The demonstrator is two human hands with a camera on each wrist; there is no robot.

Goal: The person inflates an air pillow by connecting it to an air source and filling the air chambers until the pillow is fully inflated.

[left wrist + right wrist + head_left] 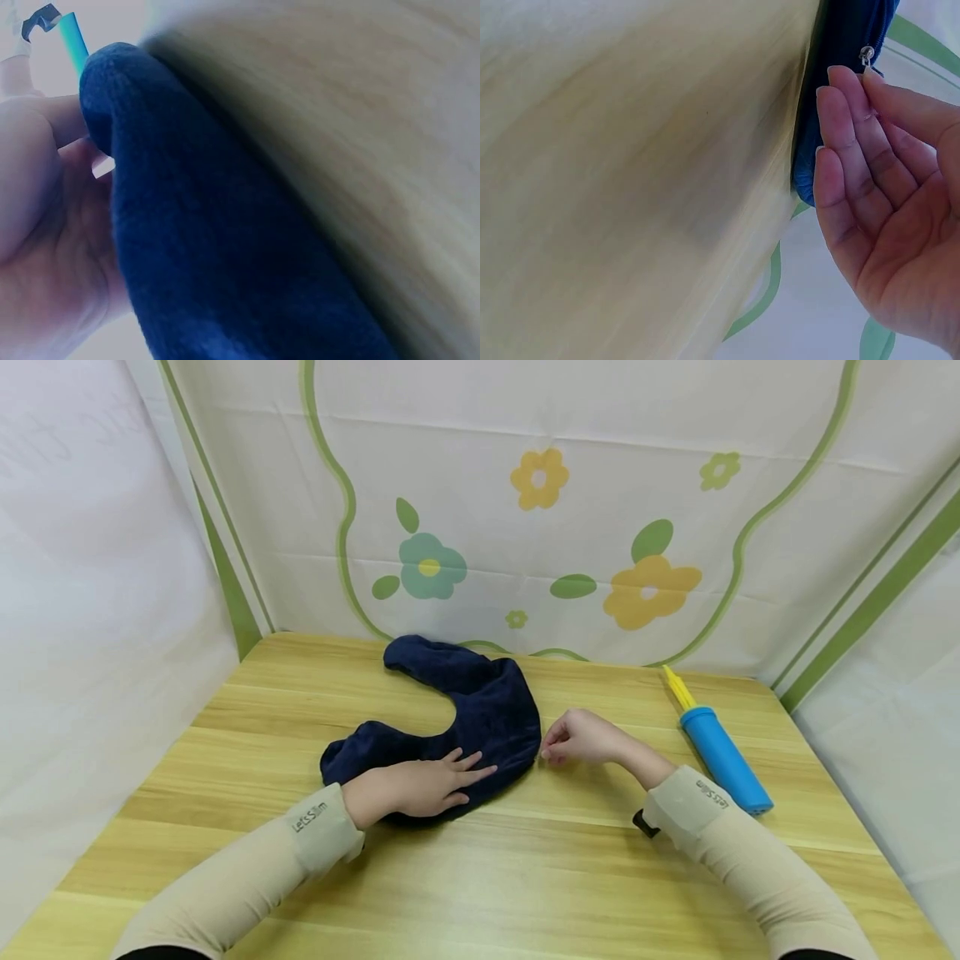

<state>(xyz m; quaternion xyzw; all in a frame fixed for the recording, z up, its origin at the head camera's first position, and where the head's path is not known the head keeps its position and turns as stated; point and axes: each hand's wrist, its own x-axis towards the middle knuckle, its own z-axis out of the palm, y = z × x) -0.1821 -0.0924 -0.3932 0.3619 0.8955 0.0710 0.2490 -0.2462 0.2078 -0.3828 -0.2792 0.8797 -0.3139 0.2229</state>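
Note:
A dark blue, U-shaped neck pillow [502,714] lies rather flat on the table, its curve toward the right. Fingers spread, my left hand [420,787] rests on its near side. At the pillow's right edge, my right hand [588,737] pinches a small silver zipper pull [866,57] between thumb and index finger, as the right wrist view shows. The other fingers of that hand are slightly bent beside the fabric. In the left wrist view the pillow's edge [210,225] hides the left fingertips.
A blue hand pump [723,760] with a yellow nozzle lies on the wooden table [480,893], right of the right hand. White cloth [465,468] printed with flowers hangs behind the table, and more white cloth hangs at both sides.

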